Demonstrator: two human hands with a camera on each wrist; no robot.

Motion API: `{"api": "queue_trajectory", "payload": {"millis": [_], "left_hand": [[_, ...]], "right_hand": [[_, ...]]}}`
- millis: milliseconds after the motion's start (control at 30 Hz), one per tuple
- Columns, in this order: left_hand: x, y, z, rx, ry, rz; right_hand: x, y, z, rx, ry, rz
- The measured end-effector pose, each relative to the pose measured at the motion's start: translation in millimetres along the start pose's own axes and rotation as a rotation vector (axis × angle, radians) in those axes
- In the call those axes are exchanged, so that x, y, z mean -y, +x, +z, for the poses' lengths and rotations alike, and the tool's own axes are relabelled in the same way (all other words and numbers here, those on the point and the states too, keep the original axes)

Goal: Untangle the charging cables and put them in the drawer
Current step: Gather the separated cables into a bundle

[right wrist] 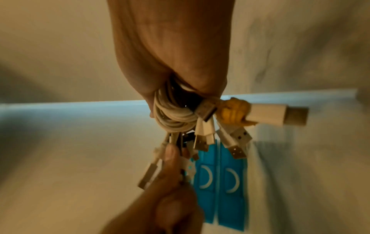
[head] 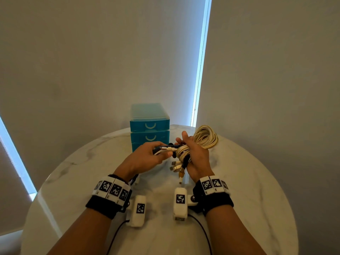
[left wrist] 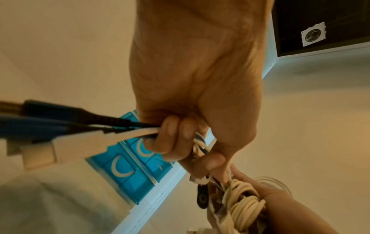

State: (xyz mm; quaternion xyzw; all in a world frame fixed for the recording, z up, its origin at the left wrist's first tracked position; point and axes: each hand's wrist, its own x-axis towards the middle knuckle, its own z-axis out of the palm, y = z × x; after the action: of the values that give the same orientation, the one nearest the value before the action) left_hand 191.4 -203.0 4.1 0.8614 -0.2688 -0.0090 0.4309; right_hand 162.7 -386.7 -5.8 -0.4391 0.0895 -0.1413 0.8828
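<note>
Holding the cables point(head: 185, 153) mid-frame above the counter point(head: 248, 181), the right hand point(head: 197, 159) grips the bundle and the left hand point(head: 147, 159) pinches some ends. Blue drawers point(head: 149, 126) sit closed behind.

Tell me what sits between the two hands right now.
Cable ends bridge the gap: the left hand grips white and black plugs running straight into the cable bundle held by the right hand. The head view shows it best.
</note>
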Motion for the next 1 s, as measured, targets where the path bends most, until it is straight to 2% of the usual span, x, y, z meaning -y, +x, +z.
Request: {"api": "queue_trajectory", "payload": {"millis": [167,300,400,467,533,700,833,1000], "left_hand": [[0.5,-1.4,-1.1,-0.117,0.091,-0.036],[-5.0,-1.7,-2.7,-0.071,0.181,-0.048],[-6.0,-0.5,-1.5,-0.076,0.333,-0.053],[-5.2,0.3,-2.7,-0.082,0.370,-0.056],[-4.5,1.5,-5.4,-0.110,0.308,-0.044],[-6.3,2.0,-8.7,-0.214,0.208,-0.016],[-4.0,2.4,-17.3,-0.234,0.230,-0.018],[-5.7,1.5,-25.5,-0.264,0.171,0.024]], "right_hand": [[-4.3,1.7,-3.6,-0.119,-0.178,-0.099],[-5.5,3.2,-6.0,-0.245,-0.227,-0.141],[-6.4,3.5,-6.3,-0.264,-0.401,-0.194],[-6.9,3.5,-6.9,-0.219,-0.502,-0.217],[-5.8,2.2,-6.3,-0.133,-0.560,-0.217],[-2.0,-6.7,-5.8,0.140,-0.772,-0.116],[-0.2,-12.6,-5.0,0.318,-0.888,-0.183],[-7.6,-15.6,1.9,0.452,-0.966,-0.228]]}}
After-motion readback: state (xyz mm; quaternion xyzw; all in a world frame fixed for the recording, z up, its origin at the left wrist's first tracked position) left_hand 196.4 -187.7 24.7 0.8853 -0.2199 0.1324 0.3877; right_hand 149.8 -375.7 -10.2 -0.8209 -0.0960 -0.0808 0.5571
